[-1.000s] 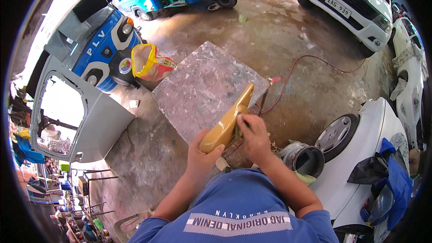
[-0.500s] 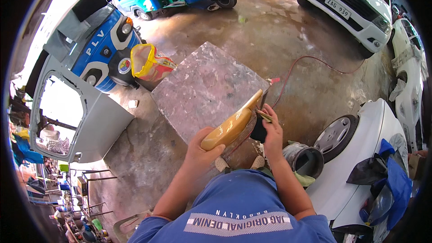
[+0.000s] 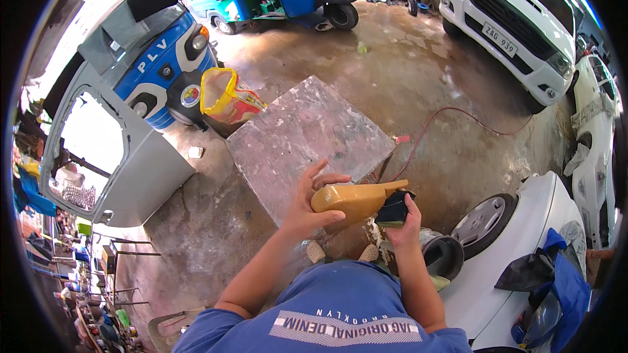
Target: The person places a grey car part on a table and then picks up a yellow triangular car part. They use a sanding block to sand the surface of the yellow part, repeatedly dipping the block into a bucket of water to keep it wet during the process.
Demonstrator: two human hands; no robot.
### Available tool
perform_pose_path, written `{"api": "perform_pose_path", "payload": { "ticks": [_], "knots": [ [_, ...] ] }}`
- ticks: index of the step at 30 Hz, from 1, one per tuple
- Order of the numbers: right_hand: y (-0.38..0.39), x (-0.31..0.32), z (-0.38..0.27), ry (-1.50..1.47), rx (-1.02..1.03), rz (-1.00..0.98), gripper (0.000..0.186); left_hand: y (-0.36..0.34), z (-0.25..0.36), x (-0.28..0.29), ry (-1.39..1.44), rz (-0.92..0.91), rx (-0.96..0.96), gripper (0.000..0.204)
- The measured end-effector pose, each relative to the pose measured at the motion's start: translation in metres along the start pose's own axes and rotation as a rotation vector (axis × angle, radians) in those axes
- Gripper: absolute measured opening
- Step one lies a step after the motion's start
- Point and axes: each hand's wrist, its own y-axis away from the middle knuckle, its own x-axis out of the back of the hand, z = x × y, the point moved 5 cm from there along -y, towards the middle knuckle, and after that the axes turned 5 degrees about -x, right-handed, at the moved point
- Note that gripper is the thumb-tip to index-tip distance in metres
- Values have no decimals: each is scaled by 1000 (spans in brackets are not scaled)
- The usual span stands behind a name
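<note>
A glossy mustard-yellow moulded part [image 3: 353, 200], rounded at one end and narrowing to a thin arm at the other, is held over the near edge of a square table. My left hand [image 3: 306, 204] grips its rounded end, thumb below and fingers spread along the upper side. At the thin arm, my right hand [image 3: 409, 227] pinches a dark pad [image 3: 394, 211] with a greenish lower edge. The pad sits close to the part; whether it touches, I cannot tell. My left palm hides some of the rounded end.
Under my hands is the paint-stained tabletop [image 3: 307, 124]. A yellow-and-red sack [image 3: 229, 98] stands beyond its left corner. To the right are a metal bucket [image 3: 442, 256], a white car panel with a wheel [image 3: 484, 223] and a red hose [image 3: 425, 132]. A grey vehicle door [image 3: 147, 176] stands left.
The yellow part has turned from steeply slanted to nearly level, its thin arm now pointing right. Some left fingers have lifted and spread. My right hand has moved slightly nearer me with the dark pad.
</note>
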Motion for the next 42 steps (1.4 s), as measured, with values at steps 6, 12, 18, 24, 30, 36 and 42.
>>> {"api": "perform_pose_path", "payload": {
  "ticks": [6,12,18,24,30,36,42],
  "knots": [
    [-6,27,-6,3,24,21,32,22,-67,29,-42,307,419,51],
    [-1,19,-15,52,28,106,30,23,-31,0,-84,47,329,41],
    [31,-36,-47,718,495,164,24,24,-41,10,-308,217,349,38],
    [56,-145,3,1317,544,12,23,9,-18,-14,-440,123,442,31],
    [64,-192,24,1618,1001,-131,32,9,-23,-30,-208,169,356,24],
    [59,-185,25,1563,990,-118,28,18,-35,-30,-495,115,349,14],
    [54,-186,19,1533,899,-62,21,23,-41,-32,-530,121,318,12]
  ]
}}
